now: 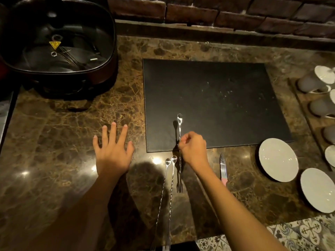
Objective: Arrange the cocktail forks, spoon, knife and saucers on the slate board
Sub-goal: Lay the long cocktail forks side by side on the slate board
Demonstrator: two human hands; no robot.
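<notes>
Right hand (pixel 193 148) pinches first cocktail fork (pixel 179 134), carrying it onto slate board (pixel 217 98).

Fork: long twisted shaft, spoon end over the board's near-left part, tines hanging back over the counter (pixel 72 134); whether it touches the slate cannot be told. Step: first placement, board otherwise bare. Next move, by judgement: lower it flat, release, return for the rest. Remaining: two forks (pixel 167 192) just left of the right wrist; knife (pixel 223 169) just right of it; two saucers (pixel 278 159) farther right, off the board. Left hand (pixel 112 147): spread wide, empty, flat over the counter left of the board.
</notes>
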